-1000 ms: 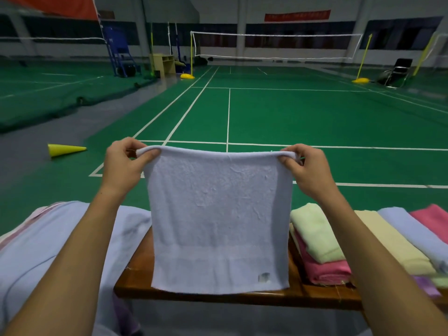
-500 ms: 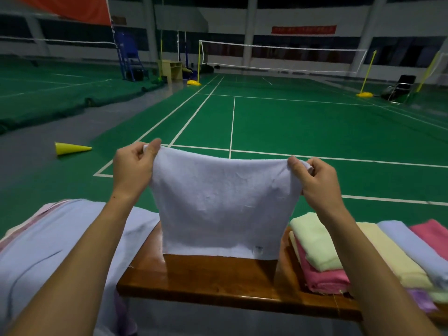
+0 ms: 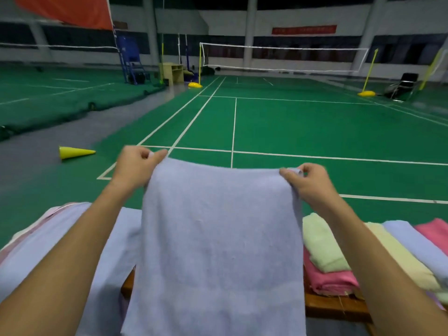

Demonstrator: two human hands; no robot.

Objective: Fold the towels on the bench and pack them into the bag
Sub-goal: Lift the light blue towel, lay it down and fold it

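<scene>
I hold a pale blue towel [image 3: 218, 238] up in front of me by its two top corners. My left hand [image 3: 135, 166] pinches the left corner and my right hand [image 3: 308, 183] pinches the right one. The towel hangs down past the bottom of the view and hides most of the wooden bench [image 3: 332, 304]. On the bench to the right lie folded towels: a light green one [image 3: 320, 243] on a pink one [image 3: 329, 280], then a cream, a pale blue and a pink one [image 3: 434, 232]. At the left lies a pale blue cloth [image 3: 48, 251]. No bag is recognisable.
Beyond the bench spreads a green badminton court [image 3: 291, 127] with white lines and a net [image 3: 283, 57]. A yellow cone [image 3: 72, 152] lies on the grey floor at the left. A dark chair [image 3: 404, 86] stands far right.
The towel's lower part swung away over the bench, then came back toward me and now hangs long, covering the bench. Both hands kept their corners and sit slightly lower.
</scene>
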